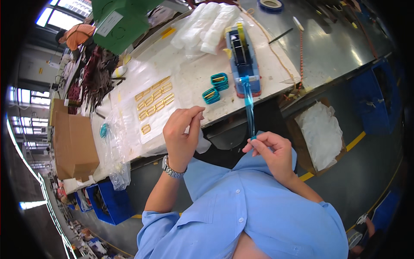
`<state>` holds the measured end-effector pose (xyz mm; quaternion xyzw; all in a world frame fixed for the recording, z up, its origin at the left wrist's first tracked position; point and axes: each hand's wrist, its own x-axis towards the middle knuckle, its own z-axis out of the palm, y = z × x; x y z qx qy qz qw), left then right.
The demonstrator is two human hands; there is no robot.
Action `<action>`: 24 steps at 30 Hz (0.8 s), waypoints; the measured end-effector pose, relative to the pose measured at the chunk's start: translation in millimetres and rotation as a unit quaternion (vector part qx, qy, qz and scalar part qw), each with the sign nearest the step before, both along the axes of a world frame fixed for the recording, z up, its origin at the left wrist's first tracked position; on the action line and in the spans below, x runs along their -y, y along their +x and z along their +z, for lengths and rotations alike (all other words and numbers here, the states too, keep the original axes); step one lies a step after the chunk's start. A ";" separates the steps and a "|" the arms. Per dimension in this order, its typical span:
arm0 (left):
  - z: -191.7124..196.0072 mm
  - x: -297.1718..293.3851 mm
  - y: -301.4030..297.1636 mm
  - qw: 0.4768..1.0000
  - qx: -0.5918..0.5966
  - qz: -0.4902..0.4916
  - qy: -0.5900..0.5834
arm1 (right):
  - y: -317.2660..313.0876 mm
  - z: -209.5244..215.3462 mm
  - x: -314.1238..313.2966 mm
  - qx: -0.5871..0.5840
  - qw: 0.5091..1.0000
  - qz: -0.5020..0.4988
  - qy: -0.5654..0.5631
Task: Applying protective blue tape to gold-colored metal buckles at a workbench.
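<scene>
My right hand [276, 154] pinches the end of a shiny teal tape strip [249, 108], which runs taut toward me from a blue tape dispenser [244, 64] on the table's edge. Thumb and fingertips come together on my left hand [182, 131], raised over the table edge; whether anything small is between them I cannot make out. Two teal-wrapped pieces, one nearer [211, 96] and one farther [220, 81], lie left of the dispenser, with gold metal showing inside. Several gold rectangular buckles [156, 102] are laid in rows on a white sheet left of them.
Rolled clear plastic bags [207, 26] lie at the back of the white table [185, 64]. A green box [123, 26] stands far left, a cardboard carton [75, 144] at left. On the right are a carton of white material [321, 134] and a blue bin [377, 99]. Another person [77, 36] works far off.
</scene>
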<state>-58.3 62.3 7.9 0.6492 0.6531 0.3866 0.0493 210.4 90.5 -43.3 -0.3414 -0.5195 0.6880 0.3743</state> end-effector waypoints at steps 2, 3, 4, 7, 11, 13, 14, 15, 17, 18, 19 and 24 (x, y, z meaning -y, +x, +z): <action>8.9 16.0 -40.1 0.997 -0.039 0.069 0.022 | 0.6 10.3 0.5 0.009 1.000 -0.009 -0.016; 6.4 22.9 -64.8 0.993 -0.046 0.104 0.022 | -1.1 -4.2 -1.9 0.001 1.000 0.003 -0.017; 5.9 32.0 -90.9 0.989 -0.048 0.138 0.023 | -3.4 -22.1 -3.6 0.000 0.999 0.009 -0.051; 7.7 64.4 -145.1 0.968 -0.165 0.177 -0.067 | -0.8 -34.4 -8.9 0.017 0.997 0.008 -0.075; -0.8 77.0 -158.9 0.945 -0.260 0.111 -0.163 | -2.5 -33.3 -5.9 0.016 0.996 -0.014 -0.083; -4.5 81.1 -160.2 0.934 -0.296 0.083 -0.181 | -8.0 -33.8 -2.5 -0.025 0.994 -0.006 -0.109; -3.8 79.3 -159.9 0.926 -0.315 0.082 -0.189 | -7.6 -33.5 -1.3 -0.028 0.994 -0.004 -0.107; -2.6 81.8 -163.1 0.930 -0.310 0.078 -0.182 | -9.5 -32.7 0.2 -0.034 0.994 -0.006 -0.103; -5.9 77.9 -171.1 0.936 -0.301 0.061 -0.170 | -8.6 -30.4 -0.2 -0.034 0.994 -0.020 -0.097; -6.5 76.9 -175.4 0.940 -0.262 0.085 -0.201 | -8.4 -29.9 0.2 -0.031 0.995 -0.021 -0.090; -4.4 76.0 -180.5 0.940 -0.225 0.110 -0.233 | -8.2 -29.0 0.0 -0.029 0.996 -0.020 -0.083; 33.2 60.7 -180.2 0.944 0.162 0.150 -0.247 | -3.6 -25.9 1.3 -0.021 0.997 -0.024 -0.077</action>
